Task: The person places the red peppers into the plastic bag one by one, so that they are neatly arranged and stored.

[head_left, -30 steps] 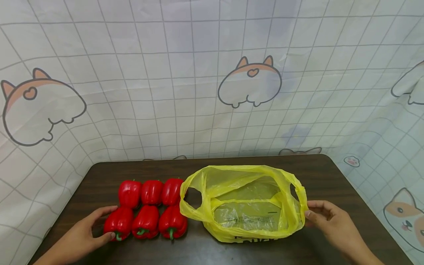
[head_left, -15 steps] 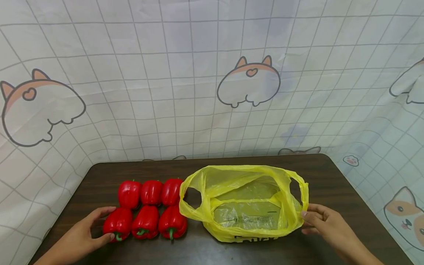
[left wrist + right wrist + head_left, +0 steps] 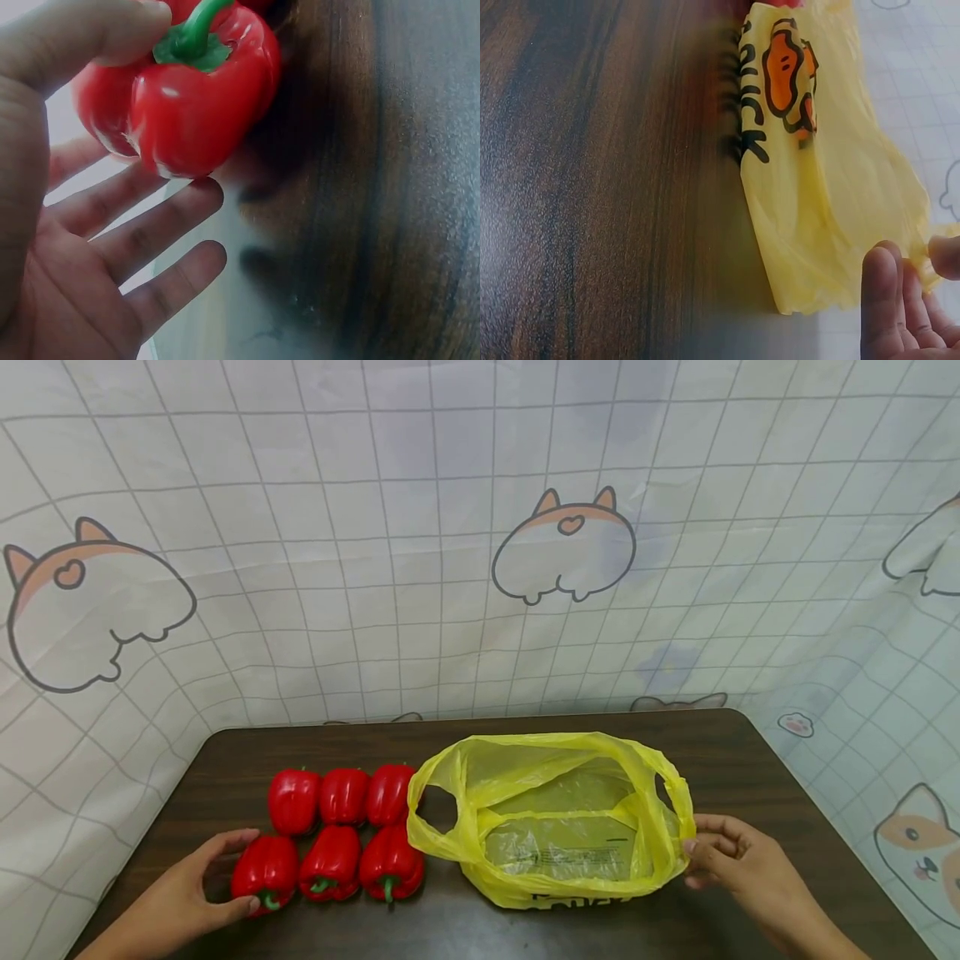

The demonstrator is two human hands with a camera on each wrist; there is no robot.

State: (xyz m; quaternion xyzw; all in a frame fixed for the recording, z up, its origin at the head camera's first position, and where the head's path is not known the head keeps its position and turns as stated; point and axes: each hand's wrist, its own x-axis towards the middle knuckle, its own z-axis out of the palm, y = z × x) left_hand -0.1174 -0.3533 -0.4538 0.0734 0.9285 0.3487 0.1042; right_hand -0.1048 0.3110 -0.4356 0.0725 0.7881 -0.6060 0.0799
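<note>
My left hand (image 3: 183, 893) holds the front-left red bell pepper (image 3: 266, 872) between thumb and fingers. Up close in the left wrist view, the thumb lies by the green stem of that pepper (image 3: 187, 112), while the lower fingers stretch out beneath it. To its right are two more front-row peppers, the middle one (image 3: 330, 864) and the right one (image 3: 392, 864). A yellow plastic bag (image 3: 517, 892) stands with its mouth wide, and my right hand (image 3: 750, 868) pinches its right handle (image 3: 684, 806). Inside, the bag shows no contents.
Three more peppers form the back row, among them the back-left one (image 3: 294, 802); the bag's left handle overlaps the back-right one (image 3: 388, 795). All rest on a dark wooden table (image 3: 360, 935). A white gridded cloth (image 3: 420, 635) with cartoon corgis hangs behind.
The held pepper has shifted slightly toward me, opening a small gap to the one behind it. The bag's right handle stretched outward, then came back in with my right hand.
</note>
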